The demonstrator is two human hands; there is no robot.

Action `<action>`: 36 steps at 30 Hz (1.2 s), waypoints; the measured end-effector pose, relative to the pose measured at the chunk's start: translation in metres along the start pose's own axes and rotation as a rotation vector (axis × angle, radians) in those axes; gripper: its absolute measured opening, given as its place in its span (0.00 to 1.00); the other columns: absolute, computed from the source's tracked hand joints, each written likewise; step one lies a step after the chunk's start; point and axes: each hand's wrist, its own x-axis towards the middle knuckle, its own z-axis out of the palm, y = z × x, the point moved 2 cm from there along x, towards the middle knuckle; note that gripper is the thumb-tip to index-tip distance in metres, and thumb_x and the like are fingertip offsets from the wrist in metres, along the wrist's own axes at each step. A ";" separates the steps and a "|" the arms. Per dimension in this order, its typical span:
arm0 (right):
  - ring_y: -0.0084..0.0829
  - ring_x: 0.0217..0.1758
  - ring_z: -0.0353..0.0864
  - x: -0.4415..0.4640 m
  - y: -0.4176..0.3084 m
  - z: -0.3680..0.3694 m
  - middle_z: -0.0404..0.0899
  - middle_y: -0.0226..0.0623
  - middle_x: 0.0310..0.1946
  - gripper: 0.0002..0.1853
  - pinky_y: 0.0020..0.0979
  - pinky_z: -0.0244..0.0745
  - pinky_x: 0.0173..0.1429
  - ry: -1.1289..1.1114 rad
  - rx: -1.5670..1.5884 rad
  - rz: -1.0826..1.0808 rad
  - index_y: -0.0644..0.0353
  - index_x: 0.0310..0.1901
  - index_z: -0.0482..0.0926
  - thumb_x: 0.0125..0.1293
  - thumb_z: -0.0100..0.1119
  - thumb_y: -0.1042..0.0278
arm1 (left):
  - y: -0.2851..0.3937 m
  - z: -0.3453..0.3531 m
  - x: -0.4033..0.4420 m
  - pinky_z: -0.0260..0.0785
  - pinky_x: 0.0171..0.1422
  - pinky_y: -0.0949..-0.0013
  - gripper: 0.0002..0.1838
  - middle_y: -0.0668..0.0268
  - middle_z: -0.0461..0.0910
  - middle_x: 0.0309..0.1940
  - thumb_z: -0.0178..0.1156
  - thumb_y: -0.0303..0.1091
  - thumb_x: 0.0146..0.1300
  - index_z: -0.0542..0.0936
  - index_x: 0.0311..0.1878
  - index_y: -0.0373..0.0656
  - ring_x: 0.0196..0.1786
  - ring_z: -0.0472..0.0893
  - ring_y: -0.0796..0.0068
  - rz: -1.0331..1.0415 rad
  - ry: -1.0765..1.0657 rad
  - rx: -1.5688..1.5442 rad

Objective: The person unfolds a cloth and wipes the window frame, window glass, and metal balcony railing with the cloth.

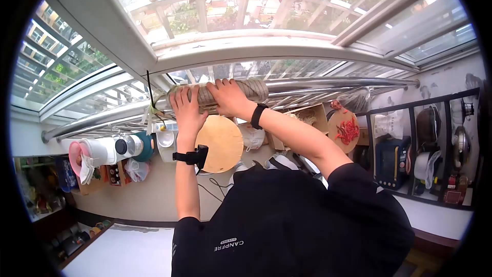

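A beige, ribbed roll [254,90], apparently cord or coarse cloth, lies around or along the steel rail [328,83] below the window. My left hand [187,110] lies over its left part, fingers curved across the top and thumb to the right. Close beside it, my right hand [229,98] grips the middle of the roll with fingers bent over it. The roll's underside is hidden. A dark cord [149,90] and pale ties hang near its left end. Black bands circle both wrists.
Below the hands is a round wooden board [219,143]. A pink-rimmed white bucket [100,156] and clear jar [130,146] stand left. Red peppers [347,132] lie on a round board at right, near a black rack [412,149]. Window glass [230,10] rises ahead.
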 end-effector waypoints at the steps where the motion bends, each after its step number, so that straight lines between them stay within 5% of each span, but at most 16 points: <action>1: 0.47 0.49 0.80 0.003 0.003 0.001 0.79 0.46 0.47 0.35 0.48 0.73 0.52 -0.025 0.056 0.024 0.61 0.58 0.73 0.44 0.71 0.66 | -0.004 0.002 0.006 0.49 0.79 0.43 0.46 0.57 0.71 0.62 0.78 0.42 0.39 0.73 0.67 0.51 0.71 0.65 0.52 -0.007 -0.042 0.001; 3: 0.47 0.49 0.81 0.006 0.008 0.005 0.80 0.46 0.46 0.33 0.48 0.74 0.52 -0.073 0.166 0.076 0.61 0.56 0.75 0.44 0.72 0.65 | -0.008 0.006 0.019 0.54 0.74 0.45 0.43 0.58 0.75 0.57 0.79 0.44 0.39 0.76 0.63 0.50 0.66 0.70 0.54 -0.014 -0.126 0.000; 7: 0.47 0.52 0.79 -0.013 0.010 0.010 0.80 0.46 0.45 0.30 0.44 0.73 0.57 0.210 0.148 -0.018 0.64 0.55 0.75 0.47 0.69 0.65 | -0.013 0.011 0.034 0.60 0.66 0.45 0.39 0.60 0.80 0.50 0.80 0.52 0.40 0.79 0.58 0.51 0.56 0.78 0.55 -0.043 -0.251 0.087; 13: 0.44 0.56 0.77 -0.042 0.028 0.007 0.78 0.44 0.49 0.30 0.43 0.69 0.63 0.309 0.252 -0.034 0.64 0.59 0.73 0.50 0.66 0.74 | 0.005 0.019 0.028 0.53 0.75 0.38 0.45 0.58 0.76 0.57 0.77 0.50 0.47 0.71 0.71 0.58 0.63 0.74 0.52 0.043 -0.283 0.210; 15: 0.43 0.59 0.76 -0.058 0.041 0.006 0.77 0.44 0.52 0.29 0.41 0.68 0.67 0.338 0.227 -0.007 0.64 0.58 0.73 0.51 0.65 0.74 | 0.025 0.020 0.039 0.60 0.69 0.39 0.45 0.57 0.76 0.58 0.75 0.51 0.50 0.69 0.73 0.59 0.63 0.75 0.51 0.080 -0.400 0.223; 19: 0.44 0.59 0.75 -0.110 0.092 -0.013 0.76 0.43 0.50 0.25 0.43 0.68 0.69 0.485 0.222 0.057 0.63 0.55 0.73 0.54 0.65 0.73 | 0.096 0.039 0.057 0.73 0.58 0.44 0.42 0.52 0.78 0.56 0.72 0.52 0.56 0.68 0.74 0.57 0.56 0.80 0.44 0.202 -0.405 0.248; 23: 0.46 0.72 0.70 -0.181 0.171 -0.027 0.74 0.43 0.61 0.27 0.44 0.63 0.77 0.465 0.108 0.200 0.58 0.62 0.73 0.57 0.62 0.72 | 0.197 0.078 0.085 0.75 0.55 0.44 0.41 0.49 0.78 0.54 0.71 0.49 0.59 0.66 0.75 0.54 0.53 0.81 0.42 0.321 -0.488 0.173; 29: 0.44 0.75 0.67 -0.309 0.316 -0.079 0.71 0.42 0.66 0.26 0.43 0.59 0.81 0.384 0.042 0.314 0.56 0.64 0.72 0.62 0.57 0.73 | 0.395 0.147 0.116 0.74 0.53 0.45 0.42 0.48 0.78 0.50 0.71 0.45 0.57 0.65 0.73 0.53 0.52 0.81 0.45 0.401 -0.445 0.165; 36: 0.45 0.70 0.71 -0.417 0.467 -0.130 0.76 0.41 0.58 0.24 0.42 0.64 0.78 0.520 -0.097 0.511 0.57 0.57 0.76 0.55 0.60 0.78 | 0.582 0.219 0.163 0.77 0.50 0.42 0.37 0.44 0.78 0.48 0.66 0.34 0.56 0.63 0.67 0.34 0.49 0.82 0.39 0.703 -0.473 0.021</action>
